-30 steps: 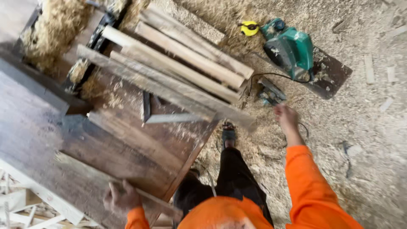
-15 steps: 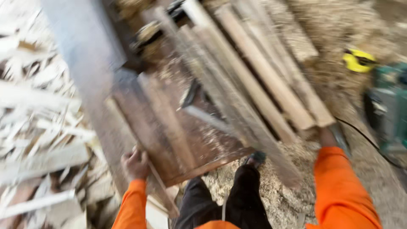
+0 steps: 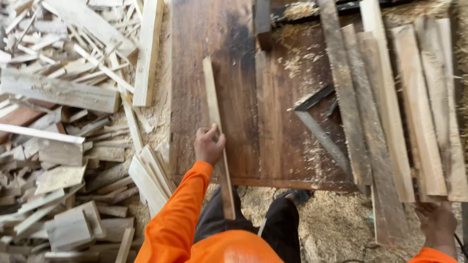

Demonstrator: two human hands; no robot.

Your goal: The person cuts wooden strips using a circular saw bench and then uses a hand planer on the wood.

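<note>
The view has swung left since a moment ago, so the dark workbench (image 3: pixel 229 97) now fills the centre. At its near edge, the left hand (image 3: pixel 208 145) grips a thin wooden strip (image 3: pixel 217 131) lying on top. The right hand (image 3: pixel 437 221) clasps plank ends (image 3: pixel 390 214) overhanging the bench. A scrap pile (image 3: pixel 63 122) lies left.

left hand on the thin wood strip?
Yes, the left hand grips the thin wood strip lying lengthwise on the dark workbench.
</note>
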